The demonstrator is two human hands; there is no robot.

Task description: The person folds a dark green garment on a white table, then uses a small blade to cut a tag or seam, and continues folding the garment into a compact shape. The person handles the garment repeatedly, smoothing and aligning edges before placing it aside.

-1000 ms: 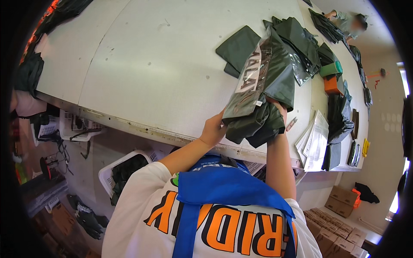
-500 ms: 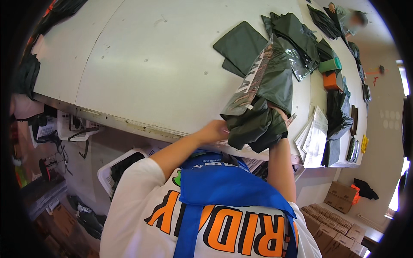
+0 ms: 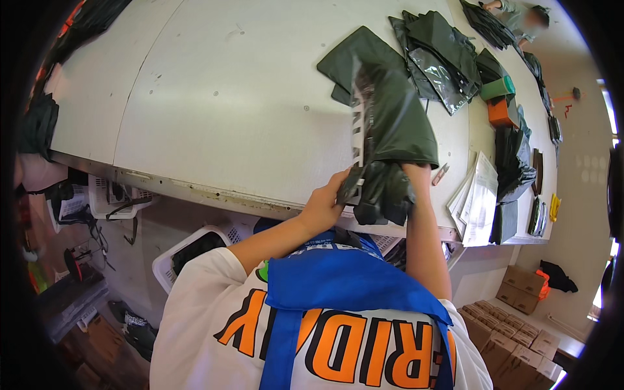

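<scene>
A dark green bag-like piece (image 3: 400,120) with a clear, white-lettered plastic strip along its left side stands up before me at the table's near edge. Its lower part hangs in crumpled folds over the edge. My left hand (image 3: 325,203) is closed on the dark folds at its lower left. My right hand (image 3: 418,174) reaches up under its lower right side, so those fingers are hidden. Just right of that wrist lies a small pinkish cutter-like tool (image 3: 441,173). Flat dark green pieces (image 3: 354,55) lie beyond, beside a pile of dark packages (image 3: 442,45) in clear plastic.
The white table (image 3: 214,97) spreads left and ahead. To the right are white papers (image 3: 480,195), a green roll (image 3: 498,88) and an orange box (image 3: 500,112). White baskets (image 3: 188,253) sit below the edge. Another person (image 3: 520,23) works at far right; cartons (image 3: 513,338) stand lower right.
The dark green piece has swung more upright and slightly left, its lettered strip now nearly vertical. My left hand has risen onto its folds. The small tool has come into fuller view.
</scene>
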